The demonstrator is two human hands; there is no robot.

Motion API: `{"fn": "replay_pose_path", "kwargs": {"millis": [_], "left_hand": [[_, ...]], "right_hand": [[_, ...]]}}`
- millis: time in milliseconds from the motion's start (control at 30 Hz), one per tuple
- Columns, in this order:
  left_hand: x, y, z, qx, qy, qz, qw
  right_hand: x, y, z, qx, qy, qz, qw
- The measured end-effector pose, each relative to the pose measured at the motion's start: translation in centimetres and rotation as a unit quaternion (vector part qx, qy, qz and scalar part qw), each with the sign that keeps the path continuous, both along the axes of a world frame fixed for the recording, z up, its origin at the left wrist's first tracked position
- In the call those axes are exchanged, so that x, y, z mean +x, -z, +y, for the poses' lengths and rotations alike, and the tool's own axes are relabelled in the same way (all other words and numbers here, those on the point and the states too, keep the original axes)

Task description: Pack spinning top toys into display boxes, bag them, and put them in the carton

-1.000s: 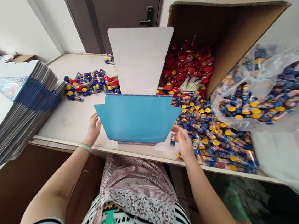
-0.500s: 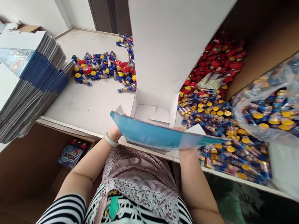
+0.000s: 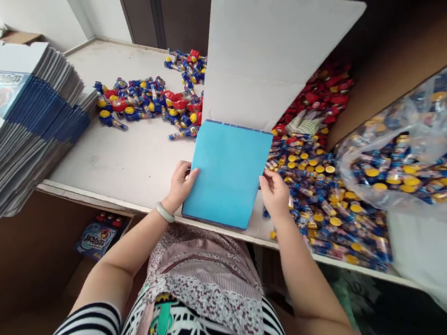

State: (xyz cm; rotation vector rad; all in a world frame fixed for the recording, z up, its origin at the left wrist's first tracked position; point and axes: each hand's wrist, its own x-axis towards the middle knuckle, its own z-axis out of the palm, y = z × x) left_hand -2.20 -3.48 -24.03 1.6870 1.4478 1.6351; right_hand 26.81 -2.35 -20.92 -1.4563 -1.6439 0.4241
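A carton stands on the table before me, its blue panel [image 3: 230, 172] lying flat over the top and its tall white flap [image 3: 259, 52] raised at the back. My left hand [image 3: 182, 183] holds the carton's left side, thumb on the blue panel's edge and fingers bent down the side. At the right edge, my right hand [image 3: 274, 190] has its thumb and fingers curled close together against the carton's side. The inside of the carton is covered.
Folded cartons [image 3: 30, 118] are stacked at the left. Blue and red toys [image 3: 148, 98] lie behind the table's middle. Yellow-capped tubes [image 3: 331, 204] and red pieces [image 3: 327, 92] are heaped at right, beside a plastic bag [image 3: 410, 164]. A packed box [image 3: 97, 236] sits below the table.
The blue panel has come down over the carton's opening, hiding the white inside. Both hands now show at the carton's sides; the right one has moved out from behind the panel.
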Motion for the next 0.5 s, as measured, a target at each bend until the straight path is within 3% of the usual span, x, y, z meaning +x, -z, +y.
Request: {"fn": "replay_pose_path", "kwargs": {"millis": [100,200,400,500], "left_hand": [[0.0,0.5,0.3,-0.002,0.0,0.054,0.999],[0.0,0.8,0.4,0.013,0.007,0.089,0.996],[1.0,1.1,0.0,0.037,-0.035,0.237,0.97],[1.8,0.9,-0.1,0.006,-0.015,0.368,0.93]], "right_hand": [[0.1,-3.7,1.6,-0.034,-0.037,-0.142,0.989],[-0.5,-6.5,4.0,-0.064,-0.046,-0.288,0.954],[0.1,-8.2,9.6,-0.223,-0.154,-0.327,0.905],[-1.1,-8.8,11.2,-0.265,-0.156,-0.479,0.822]]}}
